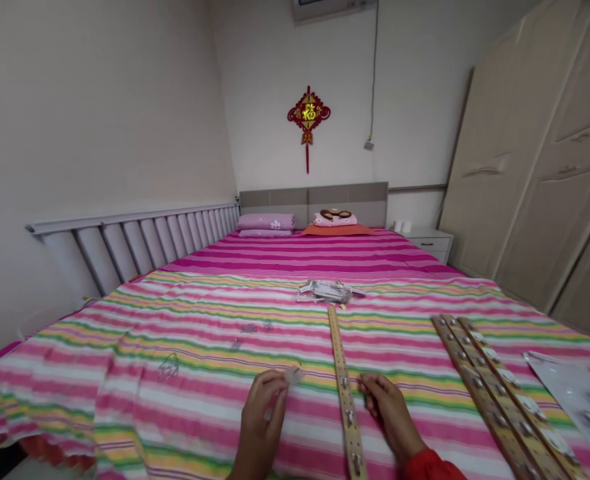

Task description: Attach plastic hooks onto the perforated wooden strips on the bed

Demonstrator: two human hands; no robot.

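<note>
Between the thumb and fingers of my left hand [263,412] is a small translucent plastic bag [293,375], held just above the striped sheet [185,413]. To its right lies a long narrow wooden strip [340,360] with a row of holes, and small shiny metal pieces [349,419] sit along its near half. My right hand [389,408] is closed in a pinch close to the strip's right edge. Whatever is between those fingertips, if anything, is too small to make out.
Several similar strips [499,393] with metal pieces lie side by side at right, next to a clear plastic bag [582,407]. A pile of small plastic packets [327,291] lies beyond the middle strip. Tiny clear packets [248,329] and a crumpled wrapper [169,365] are at left.
</note>
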